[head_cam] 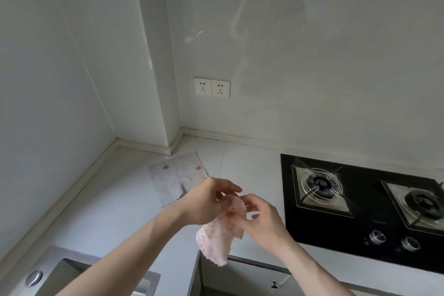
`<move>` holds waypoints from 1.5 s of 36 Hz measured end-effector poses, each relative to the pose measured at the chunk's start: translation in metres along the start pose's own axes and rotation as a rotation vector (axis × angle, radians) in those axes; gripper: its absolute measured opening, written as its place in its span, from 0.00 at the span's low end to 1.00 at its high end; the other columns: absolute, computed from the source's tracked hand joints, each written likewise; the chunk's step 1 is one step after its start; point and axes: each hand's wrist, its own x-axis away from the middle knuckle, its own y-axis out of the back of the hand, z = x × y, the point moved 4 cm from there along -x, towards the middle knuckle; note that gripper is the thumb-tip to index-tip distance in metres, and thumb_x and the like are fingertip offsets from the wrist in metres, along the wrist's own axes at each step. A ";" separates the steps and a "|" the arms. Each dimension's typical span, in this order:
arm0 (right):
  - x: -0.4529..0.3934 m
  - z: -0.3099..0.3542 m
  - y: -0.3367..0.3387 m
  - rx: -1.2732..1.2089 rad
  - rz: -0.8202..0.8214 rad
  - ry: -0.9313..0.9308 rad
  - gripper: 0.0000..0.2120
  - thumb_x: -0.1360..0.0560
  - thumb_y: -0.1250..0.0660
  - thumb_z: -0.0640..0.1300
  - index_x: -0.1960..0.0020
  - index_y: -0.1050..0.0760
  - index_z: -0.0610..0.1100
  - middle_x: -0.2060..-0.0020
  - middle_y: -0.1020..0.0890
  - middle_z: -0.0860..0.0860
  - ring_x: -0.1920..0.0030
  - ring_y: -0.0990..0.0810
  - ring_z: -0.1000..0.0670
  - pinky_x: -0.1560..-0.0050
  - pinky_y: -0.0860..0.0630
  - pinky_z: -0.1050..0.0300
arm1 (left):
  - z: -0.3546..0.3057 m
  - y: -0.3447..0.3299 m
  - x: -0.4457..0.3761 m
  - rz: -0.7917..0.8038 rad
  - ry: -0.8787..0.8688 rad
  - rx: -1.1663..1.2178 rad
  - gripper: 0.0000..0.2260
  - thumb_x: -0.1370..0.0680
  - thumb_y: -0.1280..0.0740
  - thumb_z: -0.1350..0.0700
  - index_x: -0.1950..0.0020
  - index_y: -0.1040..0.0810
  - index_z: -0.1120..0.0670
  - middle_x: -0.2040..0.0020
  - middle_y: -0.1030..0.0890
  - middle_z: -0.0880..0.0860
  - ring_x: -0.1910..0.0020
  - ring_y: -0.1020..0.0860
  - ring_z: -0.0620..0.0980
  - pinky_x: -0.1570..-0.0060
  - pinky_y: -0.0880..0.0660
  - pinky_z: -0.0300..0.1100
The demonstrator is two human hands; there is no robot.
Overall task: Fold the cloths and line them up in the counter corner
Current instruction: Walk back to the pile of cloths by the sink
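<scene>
Head view | left hand [206, 202] and right hand [260, 217] pinch pink cloth [218, 238] hanging above counter [115, 209] front edge | grey cloth [175, 176] flat near corner | stove [360, 223] right

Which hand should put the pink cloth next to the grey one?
Probably the left hand. It grips the pink cloth and is nearest the grey cloth by the corner. The right hand is nearer the stove.

No readable text, labels, brands or numbers on anything in view
</scene>
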 end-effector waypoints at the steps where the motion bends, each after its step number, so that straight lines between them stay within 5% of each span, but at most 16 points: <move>1: 0.001 -0.002 0.001 0.002 -0.026 -0.003 0.08 0.28 0.25 0.56 0.53 0.19 0.55 0.55 0.16 0.61 0.51 0.19 0.60 0.50 0.21 0.59 | -0.002 -0.001 0.000 0.004 -0.009 -0.016 0.14 0.19 0.35 0.55 0.36 0.21 0.42 0.47 0.16 0.37 0.50 0.19 0.38 0.49 0.24 0.30; 5: 0.009 -0.012 0.013 -0.017 -0.061 -0.026 0.08 0.24 0.30 0.47 0.61 0.18 0.50 0.66 0.16 0.54 0.63 0.17 0.53 0.56 0.18 0.52 | -0.010 -0.004 0.001 -0.047 -0.012 -0.081 0.13 0.20 0.34 0.57 0.39 0.20 0.43 0.49 0.16 0.38 0.57 0.19 0.41 0.54 0.23 0.33; 12: 0.020 -0.035 0.052 0.071 -0.121 -0.079 0.08 0.23 0.34 0.43 0.61 0.21 0.48 0.66 0.19 0.54 0.66 0.24 0.61 0.65 0.30 0.68 | -0.021 -0.019 0.005 -0.058 -0.034 -0.205 0.13 0.24 0.26 0.45 0.43 0.18 0.46 0.53 0.15 0.39 0.66 0.22 0.34 0.63 0.31 0.25; 19: 0.035 -0.065 0.092 0.109 -0.083 -0.117 0.09 0.23 0.39 0.41 0.61 0.25 0.45 0.67 0.21 0.50 0.67 0.26 0.55 0.64 0.31 0.58 | -0.023 -0.052 0.009 0.068 0.042 -0.304 0.07 0.23 0.28 0.47 0.52 0.14 0.49 0.58 0.16 0.42 0.64 0.24 0.35 0.64 0.31 0.27; 26: 0.050 -0.089 0.116 0.128 0.029 -0.122 0.08 0.24 0.39 0.40 0.58 0.24 0.47 0.68 0.22 0.53 0.68 0.28 0.57 0.66 0.34 0.63 | -0.019 -0.084 0.015 0.008 0.154 -0.245 0.09 0.18 0.36 0.46 0.49 0.20 0.49 0.53 0.18 0.44 0.53 0.22 0.45 0.51 0.25 0.42; 36: 0.019 -0.123 0.122 0.192 0.092 -0.158 0.08 0.20 0.39 0.44 0.49 0.22 0.53 0.54 0.17 0.58 0.55 0.19 0.60 0.63 0.27 0.68 | 0.005 -0.095 0.010 -0.154 0.286 -0.163 0.05 0.20 0.32 0.50 0.51 0.18 0.49 0.57 0.17 0.44 0.56 0.21 0.46 0.57 0.26 0.39; 42: -0.016 -0.141 0.106 0.231 0.066 -0.200 0.07 0.19 0.39 0.46 0.48 0.21 0.50 0.56 0.18 0.55 0.57 0.20 0.58 0.63 0.29 0.66 | 0.047 -0.092 -0.022 -0.159 0.345 -0.186 0.09 0.22 0.30 0.47 0.60 0.19 0.50 0.62 0.18 0.48 0.60 0.21 0.50 0.61 0.27 0.43; 47: -0.050 -0.161 0.087 0.289 0.018 -0.279 0.10 0.19 0.39 0.46 0.58 0.23 0.50 0.62 0.19 0.54 0.60 0.22 0.54 0.61 0.27 0.59 | 0.082 -0.093 -0.055 -0.148 0.397 -0.293 0.10 0.23 0.31 0.41 0.52 0.14 0.45 0.57 0.21 0.44 0.56 0.22 0.46 0.61 0.28 0.41; 51: -0.074 -0.180 0.074 0.331 -0.015 -0.335 0.12 0.17 0.40 0.47 0.46 0.19 0.45 0.51 0.17 0.49 0.50 0.20 0.48 0.52 0.26 0.56 | 0.104 -0.096 -0.080 -0.126 0.462 -0.247 0.09 0.21 0.32 0.43 0.51 0.15 0.45 0.62 0.19 0.43 0.59 0.23 0.45 0.64 0.29 0.38; 54: -0.084 -0.186 0.067 0.339 -0.024 -0.356 0.12 0.16 0.41 0.45 0.43 0.20 0.44 0.49 0.20 0.50 0.52 0.23 0.50 0.52 0.28 0.58 | 0.118 -0.099 -0.092 -0.130 0.488 -0.210 0.09 0.20 0.33 0.46 0.49 0.14 0.45 0.57 0.16 0.44 0.57 0.21 0.47 0.58 0.22 0.40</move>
